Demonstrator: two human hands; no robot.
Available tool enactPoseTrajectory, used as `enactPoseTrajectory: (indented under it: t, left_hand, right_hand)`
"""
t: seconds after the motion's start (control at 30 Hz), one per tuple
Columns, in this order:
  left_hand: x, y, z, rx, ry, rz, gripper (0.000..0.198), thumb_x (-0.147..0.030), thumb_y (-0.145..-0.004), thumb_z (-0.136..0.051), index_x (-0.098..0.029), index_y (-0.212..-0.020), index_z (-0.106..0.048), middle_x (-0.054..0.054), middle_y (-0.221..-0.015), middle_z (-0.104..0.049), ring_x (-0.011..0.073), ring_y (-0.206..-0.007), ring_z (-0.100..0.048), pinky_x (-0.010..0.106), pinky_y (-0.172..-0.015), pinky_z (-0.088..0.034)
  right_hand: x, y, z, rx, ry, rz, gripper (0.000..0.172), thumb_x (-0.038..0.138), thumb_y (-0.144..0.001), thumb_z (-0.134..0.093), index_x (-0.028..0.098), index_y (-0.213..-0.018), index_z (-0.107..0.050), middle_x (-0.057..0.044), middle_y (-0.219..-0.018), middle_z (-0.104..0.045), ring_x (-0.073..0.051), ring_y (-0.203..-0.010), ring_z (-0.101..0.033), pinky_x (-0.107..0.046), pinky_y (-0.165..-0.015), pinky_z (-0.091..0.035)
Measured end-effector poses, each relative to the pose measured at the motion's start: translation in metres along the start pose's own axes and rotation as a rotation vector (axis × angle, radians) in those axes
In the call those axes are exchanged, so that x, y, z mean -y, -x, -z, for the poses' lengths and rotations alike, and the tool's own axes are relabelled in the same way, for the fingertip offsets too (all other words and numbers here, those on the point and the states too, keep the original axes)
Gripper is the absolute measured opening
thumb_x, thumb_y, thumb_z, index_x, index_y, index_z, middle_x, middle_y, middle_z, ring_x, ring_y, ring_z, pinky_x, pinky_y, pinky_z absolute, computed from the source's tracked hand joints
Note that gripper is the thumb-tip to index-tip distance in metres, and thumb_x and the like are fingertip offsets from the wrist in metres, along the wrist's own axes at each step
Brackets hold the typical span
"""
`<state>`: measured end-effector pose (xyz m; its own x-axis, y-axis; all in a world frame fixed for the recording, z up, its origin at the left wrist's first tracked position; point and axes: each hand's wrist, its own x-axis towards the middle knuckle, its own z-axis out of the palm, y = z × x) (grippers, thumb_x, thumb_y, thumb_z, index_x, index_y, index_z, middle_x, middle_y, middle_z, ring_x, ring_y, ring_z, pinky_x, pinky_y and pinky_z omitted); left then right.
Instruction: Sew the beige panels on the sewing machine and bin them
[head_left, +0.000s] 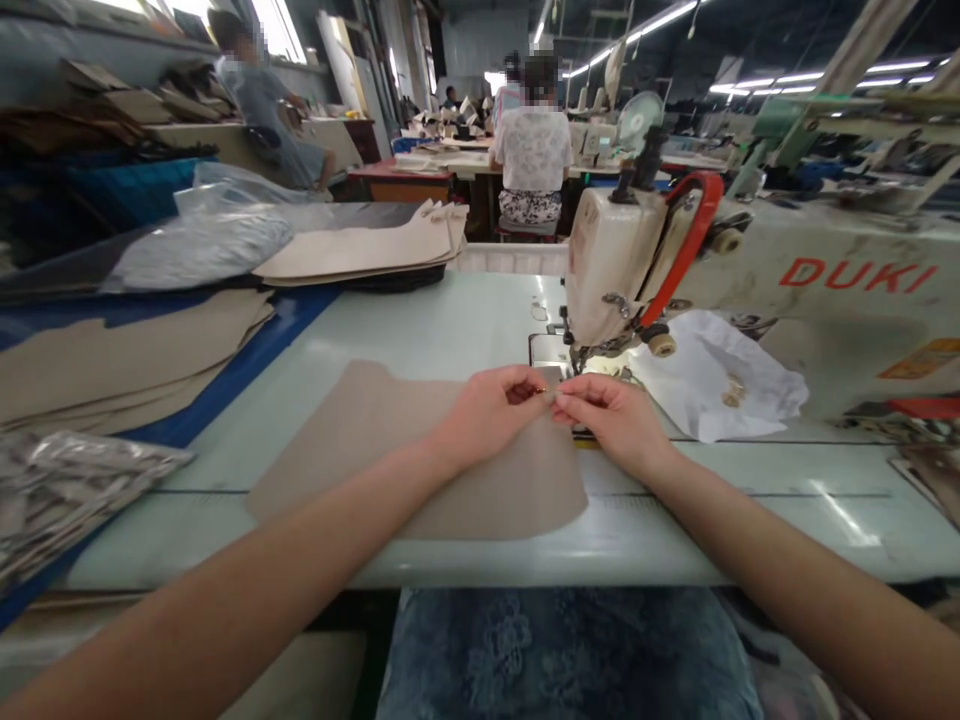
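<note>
A beige fabric piece (375, 450) lies flat on the pale sewing table (450, 320), its right edge reaching the needle area of a white sewing machine (615, 270). My left hand (487, 405) is curled, thumb and fingers pinched near the fabric's upper right corner. My right hand (607, 415) is also pinched, fingertips meeting the left hand's just in front of the presser foot (577, 355). What sits between the fingertips is too small to name.
Stacks of beige cut pieces (112, 360) lie at left and further back (367, 250), with plastic bags (202, 240) among them. A crumpled white sheet (720, 385) rests beside the machine. A person in white (532, 160) sits at a far table; another stands at the back left.
</note>
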<state>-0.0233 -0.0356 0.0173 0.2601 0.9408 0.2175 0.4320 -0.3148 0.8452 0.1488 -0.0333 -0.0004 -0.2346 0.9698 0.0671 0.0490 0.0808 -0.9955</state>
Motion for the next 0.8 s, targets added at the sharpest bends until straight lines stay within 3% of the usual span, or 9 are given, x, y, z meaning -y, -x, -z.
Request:
enactPoseTrajectory:
  t: [0.4,0.57,0.7,0.8]
  left_hand:
    - [-0.003,0.001,-0.004,0.0,-0.011,-0.012,0.01,-0.022,-0.074,-0.056,-0.015,-0.074,-0.063,-0.004,-0.066,-0.059,0.0092,-0.061,-0.053,0.019,-0.06,-0.042]
    - [-0.003,-0.002,0.001,0.055,-0.082,-0.011,0.019,-0.033,-0.08,-0.054,-0.016,-0.079,-0.064,-0.002,-0.072,-0.064,0.0121,-0.068,-0.057,0.022,-0.067,-0.046]
    - [0.008,-0.007,0.005,-0.044,-0.332,-0.082,0.027,-0.033,-0.085,-0.047,-0.016,-0.102,-0.061,0.005,-0.1,-0.064,0.02,-0.095,-0.057,0.033,-0.089,-0.044]
    - [0.015,-0.007,0.004,-0.008,-0.582,-0.156,0.027,-0.023,-0.083,-0.046,-0.016,-0.105,-0.06,0.009,-0.106,-0.06,0.0249,-0.105,-0.052,0.04,-0.096,-0.04]
  right_hand:
    - [-0.001,0.004,0.007,-0.029,0.294,0.153,0.014,0.032,-0.077,-0.059,0.018,-0.077,-0.062,0.001,-0.065,-0.063,-0.013,-0.061,-0.057,-0.027,-0.063,-0.046]
    - [-0.002,0.005,0.008,0.004,0.307,0.136,0.011,0.029,-0.077,-0.057,0.018,-0.076,-0.06,0.002,-0.062,-0.061,-0.013,-0.06,-0.056,-0.026,-0.062,-0.047]
    - [-0.004,0.004,0.008,-0.018,0.199,0.045,0.009,0.027,-0.074,-0.058,0.019,-0.074,-0.06,0.003,-0.059,-0.061,-0.012,-0.057,-0.058,-0.025,-0.061,-0.049]
    - [0.001,0.0,0.011,-0.041,0.136,-0.08,0.009,0.027,-0.072,-0.062,0.018,-0.071,-0.06,0.003,-0.056,-0.061,-0.011,-0.052,-0.058,-0.022,-0.053,-0.048]
